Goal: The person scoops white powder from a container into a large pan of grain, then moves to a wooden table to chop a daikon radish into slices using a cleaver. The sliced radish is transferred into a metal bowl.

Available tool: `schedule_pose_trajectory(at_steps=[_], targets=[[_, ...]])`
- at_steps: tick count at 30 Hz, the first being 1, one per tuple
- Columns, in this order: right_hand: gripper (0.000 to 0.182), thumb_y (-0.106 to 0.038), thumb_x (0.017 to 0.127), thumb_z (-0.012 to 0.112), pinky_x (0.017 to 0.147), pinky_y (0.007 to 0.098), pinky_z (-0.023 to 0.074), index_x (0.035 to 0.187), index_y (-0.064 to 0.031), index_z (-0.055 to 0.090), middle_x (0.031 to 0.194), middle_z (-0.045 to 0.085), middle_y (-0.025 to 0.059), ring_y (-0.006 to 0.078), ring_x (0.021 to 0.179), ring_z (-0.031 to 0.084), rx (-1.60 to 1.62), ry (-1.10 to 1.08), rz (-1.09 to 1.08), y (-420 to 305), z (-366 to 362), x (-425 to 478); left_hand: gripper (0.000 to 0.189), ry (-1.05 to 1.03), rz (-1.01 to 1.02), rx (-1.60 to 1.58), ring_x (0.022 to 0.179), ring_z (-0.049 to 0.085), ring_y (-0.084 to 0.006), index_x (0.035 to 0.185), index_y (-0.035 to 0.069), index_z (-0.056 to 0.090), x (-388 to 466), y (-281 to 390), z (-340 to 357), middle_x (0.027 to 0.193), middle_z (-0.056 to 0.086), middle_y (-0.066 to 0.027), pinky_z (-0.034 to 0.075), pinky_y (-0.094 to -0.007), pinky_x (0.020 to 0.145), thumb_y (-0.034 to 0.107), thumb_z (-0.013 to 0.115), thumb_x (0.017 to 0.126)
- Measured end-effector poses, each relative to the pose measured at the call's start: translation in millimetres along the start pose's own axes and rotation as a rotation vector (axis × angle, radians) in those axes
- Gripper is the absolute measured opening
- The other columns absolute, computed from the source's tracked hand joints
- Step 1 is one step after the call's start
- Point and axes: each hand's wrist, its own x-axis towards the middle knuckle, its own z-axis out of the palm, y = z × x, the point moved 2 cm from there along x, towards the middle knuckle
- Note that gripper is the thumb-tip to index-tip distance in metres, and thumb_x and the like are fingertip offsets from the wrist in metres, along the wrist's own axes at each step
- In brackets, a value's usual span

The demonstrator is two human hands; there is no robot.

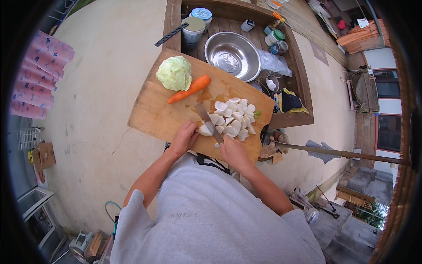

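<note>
My right hand [234,152] grips the handle of a kitchen knife [206,116], its blade slanting up and to the left across a wooden cutting board [148,115]. With its fingertips, my left hand [184,137] holds a remaining chunk of white radish [205,130] against the board, right beside the blade. Many thin white radish slices [235,118] lie in a loose heap to the right of the knife. Farther up the board are a pale green cabbage [174,73] and a whole carrot [189,89], which touches the cabbage's lower edge.
Beyond the board, a wooden tray-like table [305,95] holds a steel basin [232,56], lidded tubs [193,31], several jars [274,37] and a plastic bag [275,62]. A long pole [329,151] extends right from near the board's corner. Stones [275,145] lie below it.
</note>
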Motion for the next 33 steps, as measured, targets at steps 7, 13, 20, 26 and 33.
schedule_pose_trajectory(at_steps=[7, 13, 20, 26, 33], targets=[[0.018, -0.016, 0.095, 0.056, 0.062, 0.0568, 0.0481, 0.096, 0.0017, 0.051, 0.074, 0.062, 0.0278, 0.0470, 0.072, 0.063, 0.039, 0.141, -0.014, 15, 41, 13, 0.023, -0.038, 0.006, 0.035, 0.081, 0.059, -0.0369, 0.094, 0.002, 0.058, 5, 1, -4, 0.090, 0.057, -0.0168, 0.050, -0.0417, 0.070, -0.005, 0.069, 0.076], [0.020, -0.018, 0.094, 0.058, 0.061, 0.0556, 0.0462, 0.095, 0.0014, 0.052, 0.075, 0.062, 0.0258, 0.0467, 0.072, 0.062, 0.276, 0.269, 0.016, 27, 30, 2, 0.024, 0.101, -0.081, 0.034, 0.082, 0.059, -0.0365, 0.096, 0.002, 0.057, 14, 3, -7, 0.090, 0.056, -0.0164, 0.049, -0.0416, 0.069, -0.005, 0.068, 0.076], [0.017, -0.014, 0.093, 0.057, 0.066, 0.0537, 0.0471, 0.093, 0.0021, 0.052, 0.079, 0.064, 0.0267, 0.0471, 0.074, 0.062, 0.176, 0.153, -0.021, 2, -1, -3, 0.028, 0.147, -0.078, 0.042, 0.075, 0.057, -0.0325, 0.097, 0.002, 0.056, 8, -1, 5, 0.085, 0.056, -0.0142, 0.048, -0.0389, 0.065, -0.007, 0.071, 0.074], [0.017, -0.013, 0.093, 0.055, 0.065, 0.0574, 0.0475, 0.094, 0.0032, 0.051, 0.078, 0.063, 0.0287, 0.0495, 0.072, 0.062, 0.076, 0.072, 0.013, -5, 6, -1, 0.027, 0.113, -0.123, -0.001, 0.081, 0.057, -0.0384, 0.096, 0.002, 0.055, 7, 1, 3, 0.086, 0.056, -0.0175, 0.048, -0.0439, 0.071, -0.007, 0.069, 0.073], [0.022, -0.017, 0.093, 0.058, 0.066, 0.0550, 0.0483, 0.096, 0.0043, 0.054, 0.075, 0.065, 0.0263, 0.0460, 0.074, 0.064, 0.056, 0.122, 0.080, -3, 34, 24, 0.026, 0.095, -0.095, 0.032, 0.079, 0.059, -0.0341, 0.095, 0.002, 0.057, 8, 0, -3, 0.085, 0.057, -0.0160, 0.049, -0.0405, 0.069, -0.006, 0.070, 0.074]])
